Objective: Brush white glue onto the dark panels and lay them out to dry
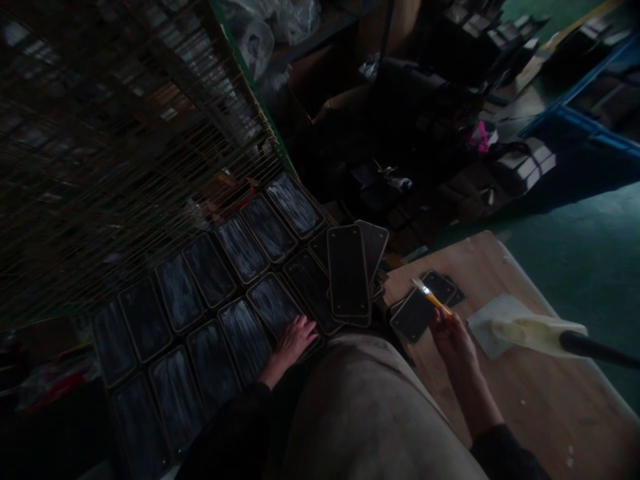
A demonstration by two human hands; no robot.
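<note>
Dark rounded rectangular panels lie in two rows, many streaked with a whitish coating; one coated panel (275, 300) is under the fingertips of my left hand (295, 339). That hand lies fairly flat, fingers extended, near the panel's lower corner. My right hand (450, 333) is closed around the yellow handle of a paintbrush (431, 297), its bristles pointing up and left. Below the brush, a few dark panels (413, 317) rest on a wooden board. Between my hands, uncoated panels with corner holes (349, 273) are stacked askew.
A translucent container with a dark handle (540, 333) lies on the wooden board (560, 407) at right. A wire mesh cage (150, 133) rises along the panels' far left side. Behind are an open cardboard box (330, 80), strapped bundles (525, 163) and a blue frame (575, 107).
</note>
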